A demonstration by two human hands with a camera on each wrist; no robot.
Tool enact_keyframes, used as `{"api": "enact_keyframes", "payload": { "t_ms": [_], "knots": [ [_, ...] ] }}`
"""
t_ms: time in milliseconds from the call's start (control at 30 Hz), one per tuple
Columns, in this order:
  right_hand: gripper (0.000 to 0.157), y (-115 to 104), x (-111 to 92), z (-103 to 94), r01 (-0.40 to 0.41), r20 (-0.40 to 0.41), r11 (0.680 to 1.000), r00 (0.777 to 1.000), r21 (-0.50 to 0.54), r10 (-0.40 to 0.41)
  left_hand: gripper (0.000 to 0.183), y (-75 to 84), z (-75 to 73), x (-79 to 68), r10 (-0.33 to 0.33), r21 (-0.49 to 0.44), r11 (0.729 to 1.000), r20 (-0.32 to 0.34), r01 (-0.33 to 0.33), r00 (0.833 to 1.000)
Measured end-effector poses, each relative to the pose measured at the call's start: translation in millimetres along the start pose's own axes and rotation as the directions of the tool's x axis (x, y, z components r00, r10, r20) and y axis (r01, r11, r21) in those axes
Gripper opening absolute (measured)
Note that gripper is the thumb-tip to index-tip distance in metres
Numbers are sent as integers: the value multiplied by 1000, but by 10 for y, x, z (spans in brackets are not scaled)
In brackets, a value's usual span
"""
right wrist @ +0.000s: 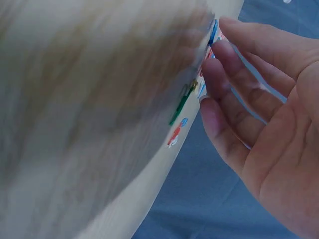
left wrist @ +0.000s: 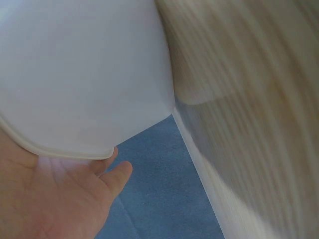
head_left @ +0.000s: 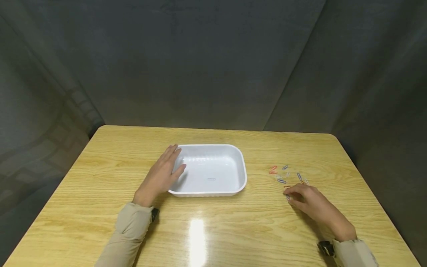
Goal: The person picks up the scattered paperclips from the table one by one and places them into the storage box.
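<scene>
A white plastic tray sits on the table with one pale paper clip inside it. My left hand rests at the tray's left rim, fingers extended and thumb reaching over the inside; the left wrist view shows its palm against the rim. To the right, my right hand is low over the table, thumb and index finger pinching a blue paper clip. Around these fingertips lie several loose paper clips, among them a red one, a blue one and a green one.
The wooden table has rounded far corners. Dark grey curtain hangs behind it and along both sides. A bright glare lies on the near part of the tabletop.
</scene>
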State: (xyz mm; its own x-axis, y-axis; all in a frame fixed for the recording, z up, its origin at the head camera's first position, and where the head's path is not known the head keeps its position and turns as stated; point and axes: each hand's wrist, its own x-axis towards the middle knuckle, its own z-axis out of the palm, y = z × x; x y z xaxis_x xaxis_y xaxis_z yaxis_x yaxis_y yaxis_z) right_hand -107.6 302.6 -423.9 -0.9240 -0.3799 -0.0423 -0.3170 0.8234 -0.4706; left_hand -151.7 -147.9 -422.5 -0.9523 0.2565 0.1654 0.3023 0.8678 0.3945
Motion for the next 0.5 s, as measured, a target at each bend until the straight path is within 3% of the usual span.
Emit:
{"api": "enact_keyframes", "payload": {
  "t_ms": [167,500],
  "knots": [
    [23,24,5,14,11,-24,1000,1000,-9,-12,63,-4,4,1,-3,1,1000,0,3,1000],
    [21,10,46,4,-31,21,999,999,-21,31,64,-8,2,5,2,2,1000,-2,-2,1000]
  ]
}}
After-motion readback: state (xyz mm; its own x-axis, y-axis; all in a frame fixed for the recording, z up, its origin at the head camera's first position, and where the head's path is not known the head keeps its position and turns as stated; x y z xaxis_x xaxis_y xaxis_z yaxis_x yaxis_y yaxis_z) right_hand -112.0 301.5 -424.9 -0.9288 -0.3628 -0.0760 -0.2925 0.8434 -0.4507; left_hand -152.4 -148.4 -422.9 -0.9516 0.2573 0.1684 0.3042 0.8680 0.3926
